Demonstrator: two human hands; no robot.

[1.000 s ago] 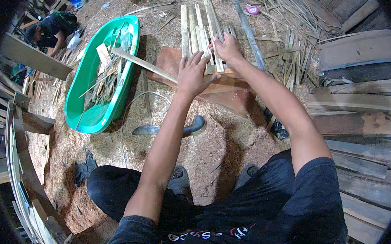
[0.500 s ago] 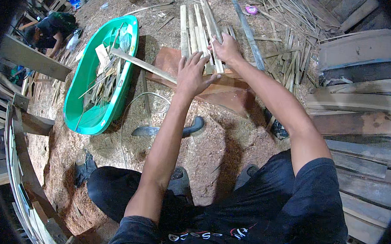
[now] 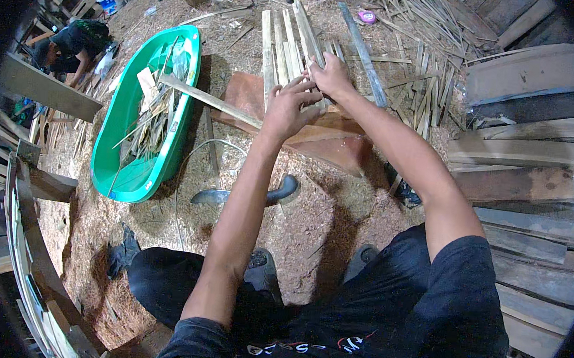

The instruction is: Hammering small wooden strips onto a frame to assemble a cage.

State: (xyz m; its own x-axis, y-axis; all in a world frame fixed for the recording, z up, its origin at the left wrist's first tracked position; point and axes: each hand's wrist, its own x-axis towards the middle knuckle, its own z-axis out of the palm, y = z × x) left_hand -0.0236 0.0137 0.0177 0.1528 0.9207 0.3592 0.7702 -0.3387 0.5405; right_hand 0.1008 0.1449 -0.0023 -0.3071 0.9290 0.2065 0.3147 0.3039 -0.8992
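My right hand is closed around a flat wooden strip, which points away from me over a fan of other pale strips. Close beside it, my left hand hovers at the near ends of the strips, fingers bent but apart and thumb spread. Whether its fingertips touch the wood is hard to tell. Beneath both hands is a reddish-brown wooden block. A longer strip runs from near my left wrist to a green plastic tub.
A curved-handled blade lies on the sawdust-covered ground before my feet. The tub contains wood scraps. Stacked boards line the right side. A bluish slat and a pink round object lie beyond. Another person crouches far left.
My left hand has moved slightly right, toward my right hand, and its spread fingers have bent. My right hand keeps its hold on the strip.
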